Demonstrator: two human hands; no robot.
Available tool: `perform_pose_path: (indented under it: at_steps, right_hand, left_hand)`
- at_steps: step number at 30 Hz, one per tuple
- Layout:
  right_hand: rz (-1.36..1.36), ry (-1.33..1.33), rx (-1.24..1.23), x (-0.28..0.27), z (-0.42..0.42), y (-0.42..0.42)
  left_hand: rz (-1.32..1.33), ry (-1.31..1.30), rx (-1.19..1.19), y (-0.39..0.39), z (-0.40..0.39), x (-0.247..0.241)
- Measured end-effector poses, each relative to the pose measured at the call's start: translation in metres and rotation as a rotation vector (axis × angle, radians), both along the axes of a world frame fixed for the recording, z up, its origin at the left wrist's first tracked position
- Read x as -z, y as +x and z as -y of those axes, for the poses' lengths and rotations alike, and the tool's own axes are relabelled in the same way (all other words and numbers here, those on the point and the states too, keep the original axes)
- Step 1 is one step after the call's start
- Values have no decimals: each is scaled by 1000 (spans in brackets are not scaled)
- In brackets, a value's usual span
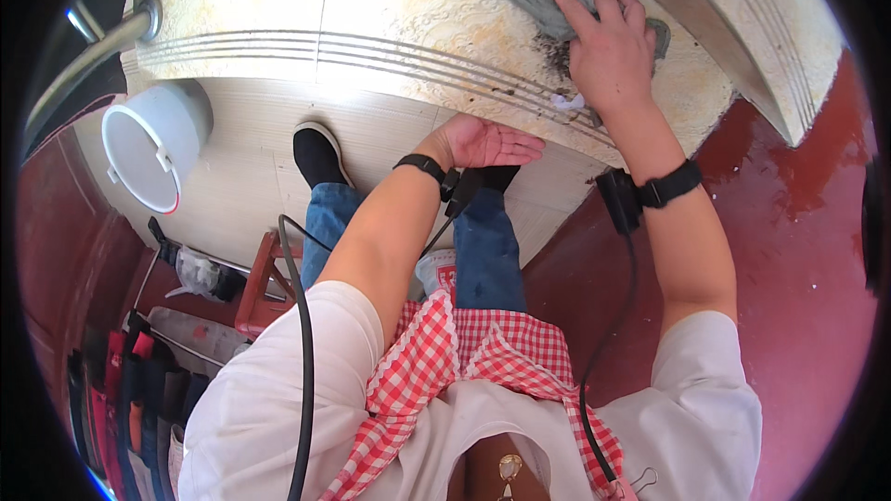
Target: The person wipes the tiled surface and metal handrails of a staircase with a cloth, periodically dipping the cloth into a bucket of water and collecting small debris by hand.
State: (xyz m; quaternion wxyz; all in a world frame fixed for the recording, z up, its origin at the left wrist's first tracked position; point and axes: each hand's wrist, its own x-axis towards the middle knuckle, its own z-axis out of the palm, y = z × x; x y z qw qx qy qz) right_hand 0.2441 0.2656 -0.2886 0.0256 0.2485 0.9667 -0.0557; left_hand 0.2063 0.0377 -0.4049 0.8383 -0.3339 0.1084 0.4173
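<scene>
My right hand [612, 59] presses a crumpled grey-green cloth [557, 7] onto a cream patterned stair tread [431, 7], its fingers spread over the fabric. Dark dirt [555, 54] lies on the tread just left of that hand, and smaller specks run along the grooved front edge. A small white scrap [567, 102] lies near the grooves, below the dirt. My left hand [491, 142] is palm up with fingers extended at the tread's front edge and holds nothing; from this angle I cannot tell whether it touches the edge.
A white bucket [156, 146] stands on the pale floor at left, near a metal railing [104, 49]. A red-brown stool [261, 292] is beside my leg. Another step [752, 21] rises at upper right, above dark red floor [786, 236]. Black cables hang from both wrist straps.
</scene>
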Motion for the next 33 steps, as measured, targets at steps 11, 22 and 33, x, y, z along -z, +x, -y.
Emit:
perform_pose_path:
  at_steps: [11, 22, 33]
  right_hand:
    - [-32, -142, -74, -11, 10, 21]
    - [21, -352, -147, -31, 32, 41]
    - [44, -84, 430, 6, 77, 103]
  left_hand:
    - [209, -24, -125, 1, 9, 27]
    - [409, -148, -213, 5, 13, 33]
    - [75, -131, -145, 11, -1, 28]
